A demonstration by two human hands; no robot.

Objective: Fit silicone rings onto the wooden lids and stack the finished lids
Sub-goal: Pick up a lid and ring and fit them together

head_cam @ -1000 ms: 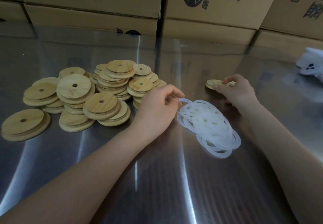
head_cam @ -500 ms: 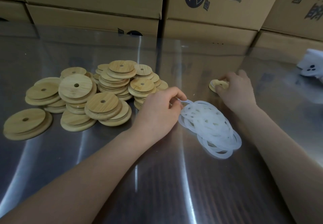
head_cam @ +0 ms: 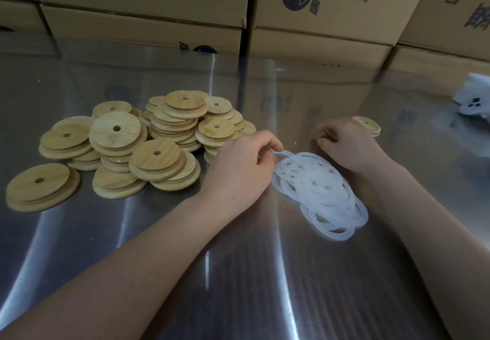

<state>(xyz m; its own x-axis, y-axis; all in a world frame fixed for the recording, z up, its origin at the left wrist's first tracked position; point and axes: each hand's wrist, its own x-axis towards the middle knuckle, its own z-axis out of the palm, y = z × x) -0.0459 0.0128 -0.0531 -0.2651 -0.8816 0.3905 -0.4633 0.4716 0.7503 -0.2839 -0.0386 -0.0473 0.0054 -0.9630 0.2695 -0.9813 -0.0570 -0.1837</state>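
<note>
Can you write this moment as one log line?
left hand: pinches silicone ring at edge of ring pile | right hand: curled beside small lid stack, grip unclear | lid heap: left of hands

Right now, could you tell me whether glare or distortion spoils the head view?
Head view: bright glare streaks cross the steel table; wide-angle distortion bows the cardboard boxes; the silicone rings and the left hand pinching one look sharp.

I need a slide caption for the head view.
Left hand pinches a ring off the pile; right hand beside stacked lids.
</note>
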